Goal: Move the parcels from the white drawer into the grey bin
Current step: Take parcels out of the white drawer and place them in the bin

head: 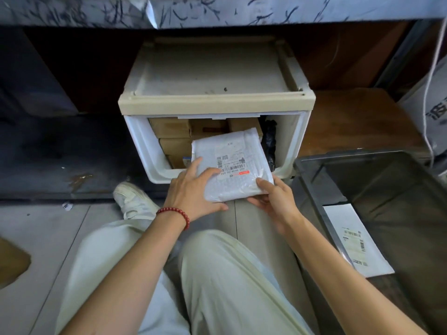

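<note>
The white drawer (pixel 142 151) stands pulled open under a beige drawer unit (pixel 215 102). A white padded parcel (pixel 239 151) with a printed label is tilted over the drawer's front edge. My left hand (pixel 191 194) holds its near left corner, fingers on top and thumb beneath. My right hand (pixel 273 199) grips the near right corner. Brown cardboard parcels (pixel 169 128) and a black bagged parcel (pixel 269 141) remain in the drawer. The grey bin (pixel 312 180) sits on the floor to the right, with a flat white parcel (pixel 355 240) lying inside.
My legs in pale trousers (pixel 217 274) and a white shoe (pixel 134 199) fill the floor in front of the drawer. A marbled shelf edge (pixel 217 10) overhangs above. A white printed bag (pixel 437 112) and a cable stand at far right. A brown shape (pixel 12 259) lies at left.
</note>
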